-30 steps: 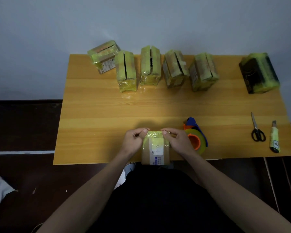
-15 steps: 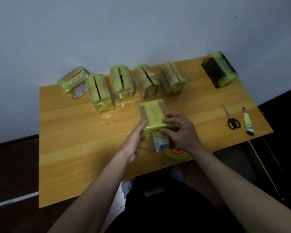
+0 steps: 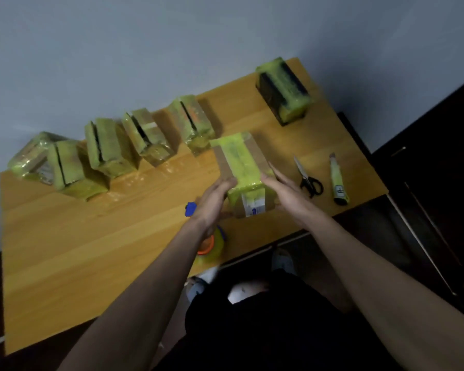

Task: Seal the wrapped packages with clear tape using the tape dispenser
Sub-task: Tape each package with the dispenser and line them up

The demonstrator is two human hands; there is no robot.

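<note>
A cardboard package (image 3: 245,172) with a yellow-green tape strip along its top and a white label on its near end sits between my hands over the wooden table (image 3: 91,236). My left hand (image 3: 214,199) presses flat against its left side. My right hand (image 3: 284,188) presses flat against its right side, fingers straight. The tape dispenser (image 3: 209,242), blue handle with an orange core and yellowish roll, lies on the table near the front edge, partly hidden under my left wrist.
Several taped packages (image 3: 145,137) stand in a row along the back of the table. A dark package (image 3: 283,89) stands at the back right corner. Scissors (image 3: 308,178) and a utility knife (image 3: 338,180) lie at the right. My legs show below the table edge.
The view has tilted and swung. Both hands carried the package from the front edge away toward the row of packages; my right hand went from gripping its top to lying flat on its side.
</note>
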